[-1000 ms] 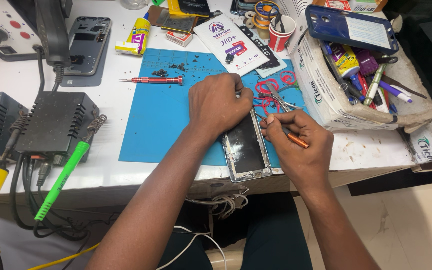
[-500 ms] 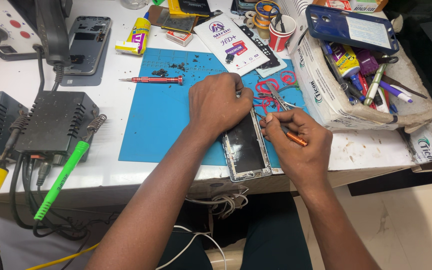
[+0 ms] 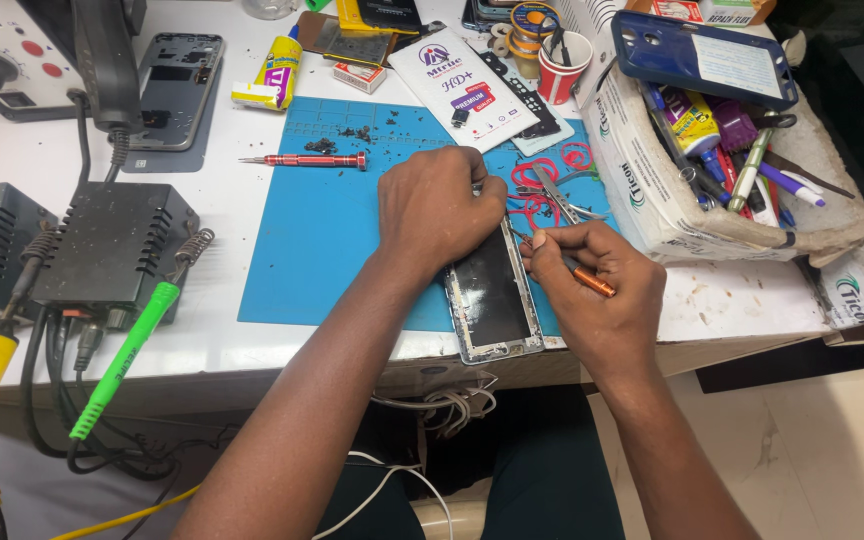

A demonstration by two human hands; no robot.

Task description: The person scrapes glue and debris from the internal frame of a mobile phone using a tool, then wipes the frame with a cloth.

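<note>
The left hand (image 3: 439, 205) is laid palm-down over the far end of an opened smartphone frame with a dark inner face and silver metal rim (image 3: 492, 300); its fingers are curled together and pressed onto the frame's top, so that end is hidden beneath them. The right hand (image 3: 592, 295) is closed around a slim orange-handled precision tool (image 3: 592, 282), the thumb and forefinger pinched tight on its shaft near the tip, which is brought against the frame's upper right edge just beside the left fingertips. The exact contact point is covered by the fingers and cannot be told.

The frame is placed on the near right part of a blue rubber work mat (image 3: 322, 240), at the front edge of the white bench (image 3: 232, 350). Its long axis runs from the person outward, tilted slightly, with the near end pointing toward the person's lap and slightly overhanging the bench edge.

Red rubber bands (image 3: 537, 180) and metal tweezers (image 3: 562, 200) are seen just beyond the hands. A red-handled screwdriver (image 3: 307, 160) is lying crosswise on the mat's far side, near dark debris. A torn cardboard box full of pens and tools (image 3: 732, 170) is standing to the right, close to the right hand. A black power unit (image 3: 107, 250) and a green-handled probe (image 3: 122, 355) are set well apart on the left.
</note>
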